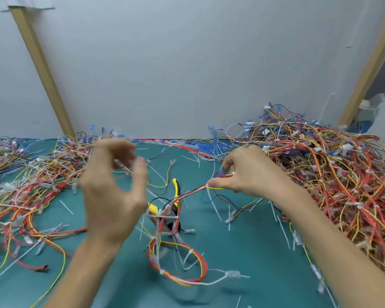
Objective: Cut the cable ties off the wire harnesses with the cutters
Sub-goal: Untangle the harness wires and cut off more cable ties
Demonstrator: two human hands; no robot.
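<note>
The grey wall panel (187, 63) closes the work area from 10 to 2 o'clock. The teal bench (242, 252) carries everything below it. The main heap (331, 174) of wire harnesses lies at 3 o'clock. A flatter heap (31, 185) spreads at 9 o'clock.

The harness in hand (178, 263) runs from a coiled loop at 6 o'clock up towards centre right. The right grip (249, 172) pinches its red, yellow and blue wires between thumb and fingers, just beside a white cable tie (211, 198) whose tail hangs downward. The left grip (111, 185) hovers left of centre, fingers loosely curved, grasping nothing; it is motion-blurred.

The cutters (176, 187), yellow-handled, lie on the bench at centre, under the raised wires and touched by neither grip. Loose tie offcuts (283, 230) are scattered over the bench.

Step in hand, as judged: the harness is presented, but the tool is not yet picked up.

1. Hold the right grip pinch next to the tie so that the bundle is taut.
2. Take the cutters by both handles with the free left grip and lift them clear of the wires draped over them.
3. Slide one blade under the tie band only, away from the insulation.
4. Confirm that no wire sits between the blades, then cut the band
</note>
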